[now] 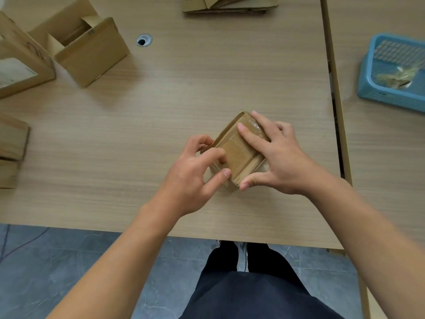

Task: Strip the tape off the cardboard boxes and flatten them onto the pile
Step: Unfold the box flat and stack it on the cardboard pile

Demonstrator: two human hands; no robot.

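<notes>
Box in hand: a small brown cardboard box (235, 149) with clear glossy tape along its top lies on the pale wood-grain table (161, 111), near the front edge and right of centre, turned at a diagonal.
Long axis: it runs from the near corner by the thumbs up and to the right, toward the far corner under the right fingertips.
Tape: the clear tape strip (253, 127) follows that same axis; its crinkled, shiny end sits at the far right part of the top face.
Right hand: the right hand (282, 162) is spread wide over the box's right side, fingers flat on the taped top, thumb hooked on the near corner; it pins the box and does not close around it.
Left hand: the left hand (195, 171) is curled at the box's left edge, fingertips bent onto the top face and thumb at the near edge; whether a nail has caught any tape I cannot tell.
Deciding relation: the loose-looking tape end lies under the right hand, away from the left, so a peel would likely run along the diagonal.
Pile: a stack of flattened brown cardboard (230, 5) lies at the table's far edge, well apart from the box.
Waiting: an open brown cardboard box (92, 54) stands at the far left.
Scrap: a blue plastic basket (368, 74) at the right holds crumpled tape.
Stage: judged early; the box is still taped and unflattened.
</notes>
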